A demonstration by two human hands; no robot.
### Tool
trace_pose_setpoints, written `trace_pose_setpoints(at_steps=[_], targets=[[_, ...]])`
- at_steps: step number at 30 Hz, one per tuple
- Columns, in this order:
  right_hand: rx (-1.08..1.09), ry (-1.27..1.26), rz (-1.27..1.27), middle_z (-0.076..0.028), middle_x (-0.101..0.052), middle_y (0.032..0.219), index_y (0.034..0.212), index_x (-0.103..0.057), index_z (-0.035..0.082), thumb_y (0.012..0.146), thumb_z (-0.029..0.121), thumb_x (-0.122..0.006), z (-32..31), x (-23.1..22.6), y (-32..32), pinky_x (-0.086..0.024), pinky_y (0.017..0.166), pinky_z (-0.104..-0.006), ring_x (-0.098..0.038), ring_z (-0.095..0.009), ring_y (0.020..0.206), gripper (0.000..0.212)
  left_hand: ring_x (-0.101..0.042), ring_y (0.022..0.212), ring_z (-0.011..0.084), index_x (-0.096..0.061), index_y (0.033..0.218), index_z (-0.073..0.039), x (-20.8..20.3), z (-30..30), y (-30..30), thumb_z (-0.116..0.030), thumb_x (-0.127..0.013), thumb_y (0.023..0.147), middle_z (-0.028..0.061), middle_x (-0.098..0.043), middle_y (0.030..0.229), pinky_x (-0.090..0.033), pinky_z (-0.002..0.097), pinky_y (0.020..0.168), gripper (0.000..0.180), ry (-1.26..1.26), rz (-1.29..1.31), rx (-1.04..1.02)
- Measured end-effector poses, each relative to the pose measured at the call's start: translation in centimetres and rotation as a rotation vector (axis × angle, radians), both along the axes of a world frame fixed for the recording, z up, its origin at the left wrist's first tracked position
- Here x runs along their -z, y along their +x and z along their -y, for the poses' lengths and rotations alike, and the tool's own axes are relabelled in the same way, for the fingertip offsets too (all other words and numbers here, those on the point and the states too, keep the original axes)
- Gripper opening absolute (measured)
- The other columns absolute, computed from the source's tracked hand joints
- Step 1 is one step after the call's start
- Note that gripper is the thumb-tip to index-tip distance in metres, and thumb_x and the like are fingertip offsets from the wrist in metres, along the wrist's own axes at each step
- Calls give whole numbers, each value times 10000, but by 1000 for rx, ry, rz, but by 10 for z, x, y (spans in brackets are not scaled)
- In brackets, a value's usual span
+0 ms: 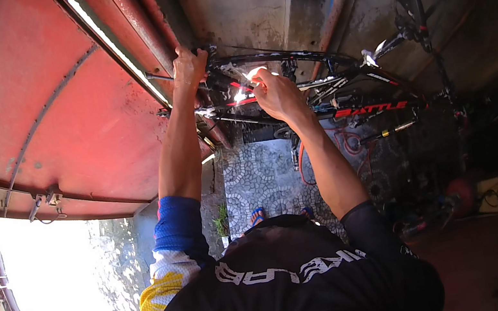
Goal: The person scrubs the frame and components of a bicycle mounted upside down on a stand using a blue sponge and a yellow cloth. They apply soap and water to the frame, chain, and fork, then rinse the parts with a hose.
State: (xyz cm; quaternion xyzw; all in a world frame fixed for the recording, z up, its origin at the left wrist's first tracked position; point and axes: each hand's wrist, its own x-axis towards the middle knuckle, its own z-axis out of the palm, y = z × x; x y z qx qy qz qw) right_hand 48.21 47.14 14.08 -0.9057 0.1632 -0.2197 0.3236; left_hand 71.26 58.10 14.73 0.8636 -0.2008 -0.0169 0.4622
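A black bicycle frame (372, 108) with red lettering and white patches stretches sideways in front of me, beside a wall. Reaching to its left end, my left hand (188, 67) is closed around a dark part of the bicycle; that part is mostly hidden by the fingers. My right hand (278, 93) is at the frame's tubes, to the right of the left hand. Its fingers are pinched together, and what lies between them is too small and glared to make out. Bright white spots show on the tubes beside it.
A red metal panel (61, 120) fills the left, with bright daylight below it. Rusty pipes (133, 17) run up beside the panel. Under the bicycle lies a patterned tile floor (265, 172) with a red hose (304, 166). A box (491, 194) stands in the dark right side.
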Motion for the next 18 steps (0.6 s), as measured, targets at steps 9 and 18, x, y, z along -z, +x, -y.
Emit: trace_pose_setpoints(at_steps=[9, 18], targets=[[-55, 39, 125, -192, -715, 1003, 1158, -597, 77, 908, 142, -571, -1, -17, 9, -544, 804, -495, -685, -415, 939, 259, -715, 773, 408, -392, 1066, 59, -2, -9, 1, -208, -662, 877, 323, -658, 895, -602, 456, 735, 424, -107, -162, 70], [-106, 67, 77, -182, -727, 1060, 1172, -624, 82, 937, 106, -563, -14, -39, 32, -535, 806, -439, -700, -379, 974, 244, -705, 881, 255, -474, 1215, 110, 37, -37, 38, -232, -751, 841, 178, -645, 1053, -615, 331, 723, 577, -150, 57, 120]])
